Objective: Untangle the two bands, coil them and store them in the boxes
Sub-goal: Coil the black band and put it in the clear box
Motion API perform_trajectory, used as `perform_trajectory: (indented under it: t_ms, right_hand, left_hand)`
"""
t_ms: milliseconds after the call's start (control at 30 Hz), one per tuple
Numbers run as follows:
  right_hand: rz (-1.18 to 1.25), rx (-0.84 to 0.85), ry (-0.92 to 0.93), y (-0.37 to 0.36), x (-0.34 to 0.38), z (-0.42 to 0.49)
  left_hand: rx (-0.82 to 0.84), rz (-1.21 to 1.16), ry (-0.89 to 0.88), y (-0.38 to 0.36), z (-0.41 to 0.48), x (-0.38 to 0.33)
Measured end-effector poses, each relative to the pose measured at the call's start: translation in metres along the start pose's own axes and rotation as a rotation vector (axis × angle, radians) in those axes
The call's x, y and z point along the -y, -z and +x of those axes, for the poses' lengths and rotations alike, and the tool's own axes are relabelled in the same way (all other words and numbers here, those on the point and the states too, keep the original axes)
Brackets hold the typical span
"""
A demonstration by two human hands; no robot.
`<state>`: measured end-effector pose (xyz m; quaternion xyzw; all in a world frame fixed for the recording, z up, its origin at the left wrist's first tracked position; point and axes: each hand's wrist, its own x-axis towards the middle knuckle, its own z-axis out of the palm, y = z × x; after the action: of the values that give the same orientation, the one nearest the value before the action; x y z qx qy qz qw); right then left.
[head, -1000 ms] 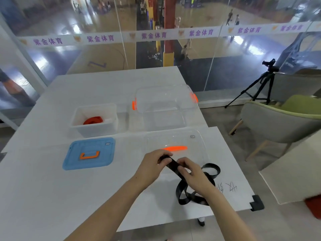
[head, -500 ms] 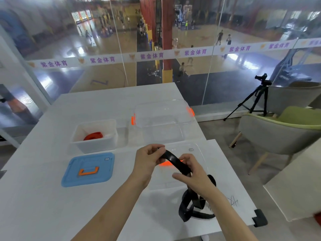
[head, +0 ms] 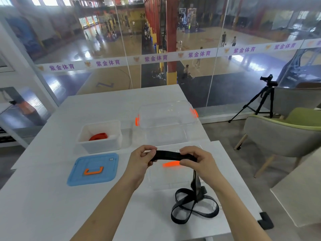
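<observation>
I hold a black band (head: 168, 155) stretched level between both hands above the table. My left hand (head: 141, 160) pinches its left end and my right hand (head: 198, 160) grips it further along. From my right hand the rest of the band hangs down and lies in loose loops (head: 192, 207) on the table. A coiled red band (head: 98, 136) sits inside the small white box (head: 104, 145). A clear box (head: 166, 117) with orange latches stands behind my hands, with nothing in it.
A blue lid (head: 94, 168) with an orange handle lies left of my hands. A clear lid (head: 166, 180) with an orange handle lies under them. The white table (head: 43, 206) ends at the right; a grey-green chair (head: 281, 131) and a tripod (head: 260, 100) stand beyond.
Both hands rose and drew apart, pulling the held stretch of black band out straight and level. The loose loops slid down-right on the table. My view tilted up.
</observation>
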<state>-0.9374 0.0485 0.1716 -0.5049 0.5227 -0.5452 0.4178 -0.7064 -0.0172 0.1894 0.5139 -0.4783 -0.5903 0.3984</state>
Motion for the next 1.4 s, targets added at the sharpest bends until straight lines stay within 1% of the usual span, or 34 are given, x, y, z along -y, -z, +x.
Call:
perform_trajectory:
  t_ms: [133,200,267,367,433,467,533,600,700,800,833,867,933,1033,1100,1200,1400]
  right_hand:
    - [-0.117,0.116,-0.029,0.001,0.006,-0.002]
    - [-0.151,0.125,-0.019,-0.003,0.008,-0.004]
    - [-0.132,0.087,0.010,-0.007,0.008,-0.003]
    - [-0.072,0.040,0.017,-0.010,0.008,-0.001]
    - [-0.069,0.035,0.015,-0.010,0.009,0.000]
    - [-0.079,0.038,0.018,-0.010,0.010,0.000]
    - [-0.105,0.043,0.025,-0.010,0.010,-0.001]
    - [-0.137,0.049,0.022,-0.009,0.012,-0.001]
    - [-0.214,0.073,0.038,-0.009,0.014,-0.002]
    - [-0.261,0.074,0.056,-0.008,0.018,-0.005]
    - [-0.267,0.075,0.058,-0.009,0.019,-0.006]
    - [-0.260,0.076,0.055,-0.010,0.020,-0.007]
    - [-0.205,0.078,0.034,-0.015,0.023,-0.009]
    - [-0.138,0.092,0.023,-0.020,0.027,-0.011]
    - [-0.123,0.102,0.029,-0.022,0.029,-0.012]
    - [-0.108,0.106,0.026,-0.025,0.033,-0.013]
    - [-0.144,0.096,0.028,-0.028,0.034,-0.015]
  left_hand:
    - [-0.008,-0.053,0.026,0.009,-0.002,-0.005]
    - [-0.005,-0.032,0.029,0.012,-0.002,-0.006]
    - [0.008,0.062,-0.002,0.014,-0.004,-0.006]
    - [0.052,0.321,-0.073,0.014,-0.008,-0.004]
    - [0.072,0.433,-0.098,0.015,-0.010,-0.003]
    - [0.062,0.477,-0.122,0.016,-0.011,-0.004]
    - [0.013,0.572,-0.226,0.015,-0.014,-0.006]
    - [0.002,0.608,-0.333,0.011,-0.017,-0.010]
    - [0.052,0.627,-0.410,0.010,-0.020,-0.015]
    - [0.129,0.873,-0.585,0.015,-0.021,-0.015]
    - [0.162,0.918,-0.607,0.015,-0.022,-0.014]
    - [0.191,0.903,-0.571,0.013,-0.025,-0.015]
    - [0.220,0.800,-0.461,0.006,-0.030,-0.015]
    - [0.202,0.693,-0.361,0.000,-0.031,-0.013]
    - [0.225,0.692,-0.313,0.001,-0.030,-0.013]
    - [0.256,0.699,-0.282,0.000,-0.033,-0.013]
    - [0.198,0.618,-0.308,-0.004,-0.040,-0.012]
